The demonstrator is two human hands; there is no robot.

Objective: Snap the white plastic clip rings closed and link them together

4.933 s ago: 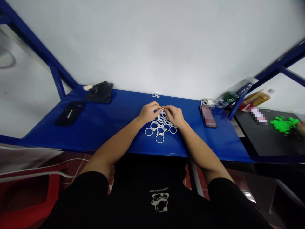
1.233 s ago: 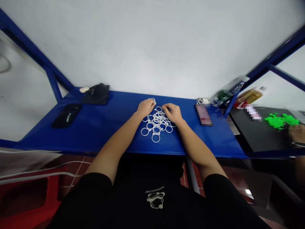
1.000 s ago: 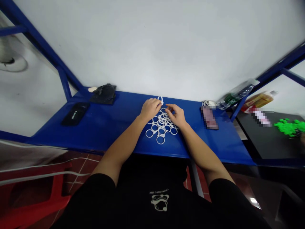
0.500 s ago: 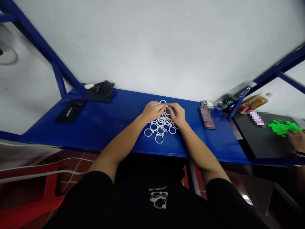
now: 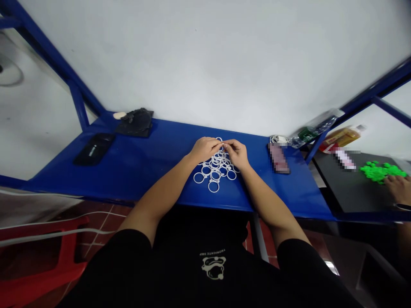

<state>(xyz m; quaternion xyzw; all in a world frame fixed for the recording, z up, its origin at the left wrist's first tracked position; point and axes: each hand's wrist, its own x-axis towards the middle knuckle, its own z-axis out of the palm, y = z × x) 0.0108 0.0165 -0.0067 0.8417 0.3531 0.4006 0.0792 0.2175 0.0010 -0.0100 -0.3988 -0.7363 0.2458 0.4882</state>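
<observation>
My left hand (image 5: 205, 149) and my right hand (image 5: 236, 153) meet over the back of a cluster of linked white plastic rings (image 5: 213, 186). Both are closed, their thumbs and fingertips pinching together at one spot. A white ring (image 5: 218, 138) pokes up just behind the fingertips, and the small part being pinched is mostly covered by my fingers. Towards me, the cluster spreads out in overlapping loops with small knobs at the joints. Some loops run under my right hand.
Around me on the blue table (image 5: 154, 171) are a black case (image 5: 94, 149), a black plastic bag (image 5: 136, 122), a phone (image 5: 278, 158), a coiled white cable (image 5: 278, 140) and a clear bottle (image 5: 316, 128). A co-worker's hand (image 5: 398, 188) touches green pieces (image 5: 380, 172) on a dark table.
The white rings that lay apart by the wall are gone from there. My left hand brought a ring forward, and my right hand, apart a second ago, has closed in to meet it.
</observation>
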